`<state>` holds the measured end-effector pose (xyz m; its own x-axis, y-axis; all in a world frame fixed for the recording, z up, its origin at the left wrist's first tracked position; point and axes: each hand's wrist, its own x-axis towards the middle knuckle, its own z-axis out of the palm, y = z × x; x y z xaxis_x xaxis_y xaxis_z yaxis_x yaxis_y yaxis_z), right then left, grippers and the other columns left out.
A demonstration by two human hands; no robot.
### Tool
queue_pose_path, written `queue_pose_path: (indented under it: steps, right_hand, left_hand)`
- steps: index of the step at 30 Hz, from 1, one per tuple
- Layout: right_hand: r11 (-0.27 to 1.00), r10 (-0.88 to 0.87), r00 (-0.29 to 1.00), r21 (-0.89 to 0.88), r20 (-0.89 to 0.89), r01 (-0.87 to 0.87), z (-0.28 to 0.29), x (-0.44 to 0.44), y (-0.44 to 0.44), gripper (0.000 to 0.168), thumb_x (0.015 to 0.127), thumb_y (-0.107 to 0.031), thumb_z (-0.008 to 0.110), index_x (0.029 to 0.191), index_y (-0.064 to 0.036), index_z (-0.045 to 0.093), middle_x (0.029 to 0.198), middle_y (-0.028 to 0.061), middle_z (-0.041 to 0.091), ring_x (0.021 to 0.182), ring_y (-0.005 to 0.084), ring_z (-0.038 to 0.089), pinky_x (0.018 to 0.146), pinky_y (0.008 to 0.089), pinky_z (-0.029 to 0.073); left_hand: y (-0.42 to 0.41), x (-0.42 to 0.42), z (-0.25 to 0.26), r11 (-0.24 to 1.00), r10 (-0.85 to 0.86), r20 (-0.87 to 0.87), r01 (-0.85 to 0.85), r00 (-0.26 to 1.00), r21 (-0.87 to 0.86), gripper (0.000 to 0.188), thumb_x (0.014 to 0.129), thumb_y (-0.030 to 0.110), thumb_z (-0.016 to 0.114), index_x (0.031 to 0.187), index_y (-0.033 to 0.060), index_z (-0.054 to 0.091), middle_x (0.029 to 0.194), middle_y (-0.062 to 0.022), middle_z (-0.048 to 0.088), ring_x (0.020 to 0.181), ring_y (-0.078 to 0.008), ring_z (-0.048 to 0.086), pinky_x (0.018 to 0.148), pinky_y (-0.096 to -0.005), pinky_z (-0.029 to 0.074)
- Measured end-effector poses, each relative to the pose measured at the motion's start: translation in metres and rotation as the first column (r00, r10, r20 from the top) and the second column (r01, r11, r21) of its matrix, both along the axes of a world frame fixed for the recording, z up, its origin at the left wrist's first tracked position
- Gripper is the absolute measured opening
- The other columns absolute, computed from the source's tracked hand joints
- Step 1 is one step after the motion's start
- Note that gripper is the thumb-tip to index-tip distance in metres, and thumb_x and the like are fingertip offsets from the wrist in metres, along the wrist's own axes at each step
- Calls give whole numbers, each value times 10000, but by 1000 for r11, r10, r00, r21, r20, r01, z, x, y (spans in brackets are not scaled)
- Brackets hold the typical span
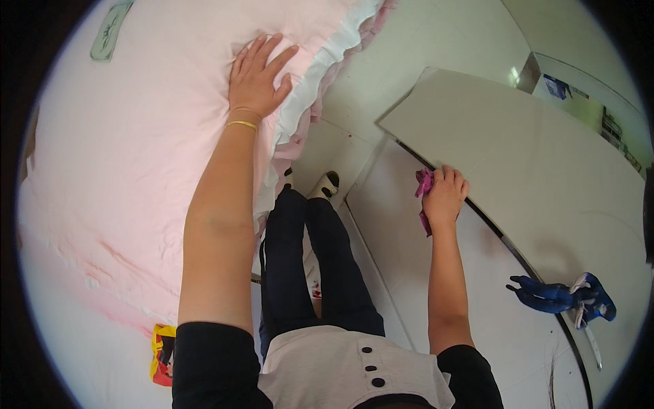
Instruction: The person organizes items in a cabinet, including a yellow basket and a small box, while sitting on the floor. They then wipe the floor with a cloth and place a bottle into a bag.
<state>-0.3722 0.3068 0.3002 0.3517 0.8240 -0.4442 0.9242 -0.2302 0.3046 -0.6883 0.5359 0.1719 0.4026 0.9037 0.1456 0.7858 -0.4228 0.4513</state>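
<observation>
My left hand [258, 79] lies flat, fingers spread, on a pale pink bedspread [138, 153] near its white ruffled edge; a yellow band circles that wrist. Over at the right, my right hand [444, 197] holds a crumpled magenta cloth or wrapper [424, 183] against the dark edge strip of a pale sliding door or panel [516, 148]. Parts of the magenta thing stick out beside the palm; the rest is hidden by the hand.
A dark blue object [552, 299], perhaps a glove or toy, is by the strip at the lower right. A green card [110, 31] bearing writing lies on the bedspread. A red and yellow packet [163, 353] is at the lower left. My shoe [325, 186] is on the floor.
</observation>
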Motion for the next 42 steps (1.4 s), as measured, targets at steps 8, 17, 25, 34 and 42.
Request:
queue_pose_path:
  steps: [8, 17, 25, 34, 42]
  right_hand:
    - [923, -267, 964, 292, 15, 251, -32, 52, -55, 356, 743, -152, 641, 1083, -69, 580, 1275, 96, 522, 1222, 280, 424, 1049, 439, 221]
    - [122, -330, 174, 141, -928, 982, -172, -24, -100, 311, 861, -261, 674, 1035, -32, 556, 943, 39, 606, 857, 130, 539, 792, 275, 445]
    - [-579, -187, -360, -194, -914, 792, -355, -125, -151, 466, 873, -248, 656, 1240, -40, 459, 1167, 70, 555, 1000, 203, 546, 860, 332, 461]
    - [-850, -187, -396, -54, -899, 525, -528, -107, -120, 394, 920, -205, 527, 1260, -23, 450, 1277, 132, 487, 1089, 240, 525, 904, 370, 454]
    - [-499, -846, -154, 659, -510, 563, -604, -115, -67, 476, 858, -219, 575, 1272, -21, 447, 1335, 178, 426, 1264, 390, 339, 1018, 526, 302]
  left_hand:
    - [-4, 3, -10, 996, -24, -22, 26, 999, 88, 477, 781, 251, 527, 1253, 309, 547, 1383, 5, 431, 1313, -243, 348, 1094, -427, 228]
    - [0, 4, -22, 979, -68, -85, 83, 994, 187, 444, 783, 265, 540, 1225, 296, 573, 1353, 0, 458, 1298, -255, 369, 1078, -437, 242]
    - [10, 20, -23, 967, 20, -289, 55, 957, 250, 359, 816, 270, 543, 1155, 170, 605, 1197, -122, 565, 1130, -297, 499, 992, -440, 356]
    - [-52, 79, -49, 756, -606, -598, 613, 524, -230, 487, 722, 210, 675, 1188, 120, 567, 1248, -97, 518, 1155, -305, 488, 1031, -428, 332]
    - [-61, 114, -56, 561, -815, -341, 487, 469, -670, 484, 701, 140, 646, 1170, 64, 554, 1180, -113, 544, 1171, -310, 475, 1064, -471, 294]
